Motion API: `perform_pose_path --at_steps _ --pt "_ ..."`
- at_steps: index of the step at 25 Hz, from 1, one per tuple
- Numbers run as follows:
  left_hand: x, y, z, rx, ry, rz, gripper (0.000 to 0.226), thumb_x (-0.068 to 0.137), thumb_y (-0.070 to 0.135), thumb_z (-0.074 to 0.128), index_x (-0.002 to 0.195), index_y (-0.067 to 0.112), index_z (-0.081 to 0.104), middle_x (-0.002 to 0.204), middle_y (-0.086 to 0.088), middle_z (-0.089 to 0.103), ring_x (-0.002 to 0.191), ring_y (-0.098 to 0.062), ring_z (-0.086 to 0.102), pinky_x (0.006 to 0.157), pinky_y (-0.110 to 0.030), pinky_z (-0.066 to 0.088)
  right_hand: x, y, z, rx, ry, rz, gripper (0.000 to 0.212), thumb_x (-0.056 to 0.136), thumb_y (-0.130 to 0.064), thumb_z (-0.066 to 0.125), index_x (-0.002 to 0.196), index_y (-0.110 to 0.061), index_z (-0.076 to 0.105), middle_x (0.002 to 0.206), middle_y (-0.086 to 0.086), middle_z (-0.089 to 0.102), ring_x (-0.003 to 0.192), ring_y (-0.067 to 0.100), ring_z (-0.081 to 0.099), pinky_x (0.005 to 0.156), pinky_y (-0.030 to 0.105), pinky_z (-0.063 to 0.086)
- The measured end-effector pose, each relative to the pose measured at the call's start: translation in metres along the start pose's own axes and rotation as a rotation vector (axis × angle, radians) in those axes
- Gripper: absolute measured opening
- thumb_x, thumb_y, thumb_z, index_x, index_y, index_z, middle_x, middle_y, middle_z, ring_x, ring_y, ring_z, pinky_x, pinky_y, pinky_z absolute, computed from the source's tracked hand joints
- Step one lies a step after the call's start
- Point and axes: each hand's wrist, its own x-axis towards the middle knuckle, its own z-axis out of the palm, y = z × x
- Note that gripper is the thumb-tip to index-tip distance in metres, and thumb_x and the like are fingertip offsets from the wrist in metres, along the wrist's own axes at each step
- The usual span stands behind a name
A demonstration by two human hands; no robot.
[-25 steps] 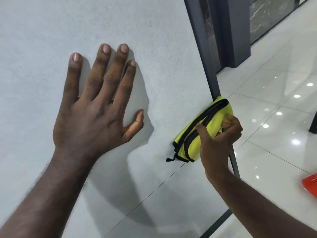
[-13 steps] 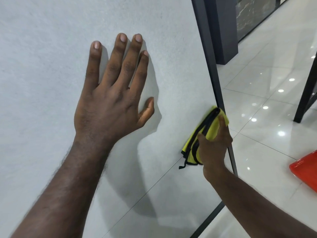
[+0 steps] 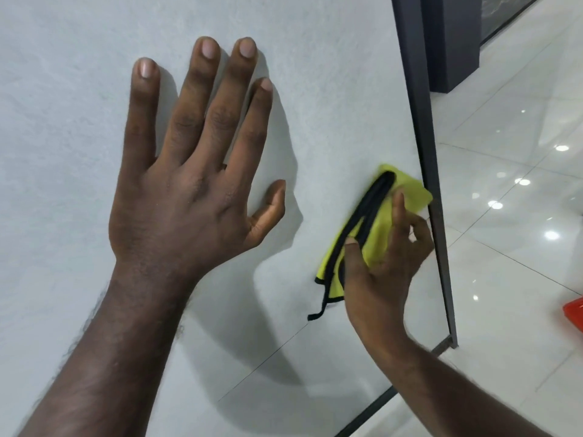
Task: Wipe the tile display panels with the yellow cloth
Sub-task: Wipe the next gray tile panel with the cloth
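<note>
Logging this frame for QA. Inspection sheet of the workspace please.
Surface: pale grey textured tile panel, dark metal frame along its right edge.
Job's things: folded yellow cloth with black trim, against the panel beside the frame.
Clutter: red object on the floor, cut off at the picture's edge.
Hands: left hand flat on the panel, fingers spread; right hand grips the cloth.
Cables: nothing seen.
Surroundings: glossy white floor tiles, dark pillar.

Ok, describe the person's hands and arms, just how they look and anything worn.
Both are bare. The left hand and right hand have no gloves, rings or watch, and no sleeve shows on either arm in view. The fingernails are short; the left forearm is hairy.
</note>
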Motion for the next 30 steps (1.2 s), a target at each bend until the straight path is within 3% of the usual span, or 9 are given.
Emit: perform_pose_path --at_steps 2,6,10,14,18,19,22,27,30 --pt "-0.002 0.0 -0.001 -0.033 0.02 0.01 0.072 0.109 0.047 0.047 0.165 0.003 0.039 0.175 -0.019 0.028 0.163 -0.041 0.026 0.128 -0.07 0.021 0.01 -0.003 0.007 -0.061 0.021 -0.227 0.089 0.089 -0.004 0.067 0.159 -0.048 0.034 0.155 -0.003 0.029 0.138 -0.001 0.028 0.115 0.04 0.04" --pt "-0.029 -0.016 -0.011 -0.122 0.032 0.005 0.064 0.108 0.038 0.052 0.165 0.01 0.044 0.175 -0.015 0.03 0.164 -0.035 0.027 0.134 -0.057 0.018 0.014 -0.007 0.021 0.041 0.151 0.15 0.089 0.089 0.002 0.05 0.164 -0.041 0.03 0.161 -0.009 0.02 0.14 -0.001 0.025 0.128 0.046 0.026" --pt "-0.076 -0.049 -0.032 -0.108 0.052 -0.068 0.063 0.109 0.039 0.052 0.166 0.016 0.043 0.177 -0.012 0.027 0.166 -0.031 0.023 0.133 -0.059 0.014 -0.004 -0.04 0.036 -0.1 0.011 -0.493 0.08 0.084 0.004 0.053 0.16 -0.023 0.045 0.165 0.009 0.027 0.158 0.025 0.024 0.13 0.044 0.02" --pt "-0.12 -0.109 -0.052 -0.12 0.064 -0.175 0.065 0.11 0.046 0.048 0.168 0.018 0.039 0.179 -0.012 0.02 0.167 -0.03 0.017 0.131 -0.068 0.012 0.006 -0.088 0.064 -0.017 0.197 -0.254 0.088 0.08 0.005 0.04 0.164 -0.022 0.039 0.175 0.017 0.013 0.163 0.031 0.017 0.127 0.052 0.025" --pt "-0.168 -0.134 -0.056 -0.081 0.11 -0.26 0.068 0.11 0.044 0.047 0.169 0.013 0.035 0.179 -0.014 0.021 0.167 -0.032 0.017 0.134 -0.06 0.011 -0.071 -0.083 0.086 -0.305 -0.069 -0.838 0.08 0.088 0.002 0.047 0.163 -0.027 0.04 0.176 0.006 0.01 0.163 0.031 0.014 0.131 0.051 0.017" --pt "-0.174 -0.134 -0.055 -0.065 0.11 -0.244 0.069 0.11 0.044 0.045 0.17 0.012 0.033 0.179 -0.014 0.02 0.167 -0.032 0.017 0.134 -0.059 0.011 -0.069 -0.089 0.09 -0.282 -0.034 -0.816 0.08 0.088 0.0 0.045 0.163 -0.027 0.041 0.176 0.006 0.012 0.163 0.03 0.015 0.13 0.052 0.018" --pt "-0.177 -0.131 -0.052 -0.062 0.08 -0.214 0.073 0.111 0.047 0.037 0.173 0.01 0.022 0.181 -0.015 0.01 0.168 -0.033 0.007 0.135 -0.058 0.003 -0.061 -0.126 0.107 -0.055 0.134 -0.342 0.084 0.087 -0.005 0.038 0.167 -0.03 0.032 0.178 0.006 0.008 0.164 0.021 0.012 0.129 0.052 0.018" --pt "-0.181 -0.13 -0.049 -0.08 0.067 -0.205 0.076 0.112 0.047 0.031 0.173 0.004 0.012 0.181 -0.017 0.0 0.168 -0.034 -0.001 0.134 -0.058 -0.006 -0.114 -0.089 0.109 -0.346 -0.102 -0.867 0.086 0.089 0.004 0.049 0.166 -0.029 0.029 0.177 0.002 0.001 0.165 0.027 0.004 0.131 0.055 0.013" --pt "-0.181 -0.13 -0.05 -0.091 0.054 -0.212 0.08 0.112 0.051 0.03 0.173 0.006 0.006 0.182 -0.015 -0.006 0.168 -0.034 -0.006 0.132 -0.057 -0.012 -0.082 -0.107 0.105 -0.054 0.008 -0.401 0.089 0.084 -0.006 0.043 0.167 -0.035 0.027 0.178 0.0 0.0 0.165 0.021 0.007 0.128 0.056 0.021"
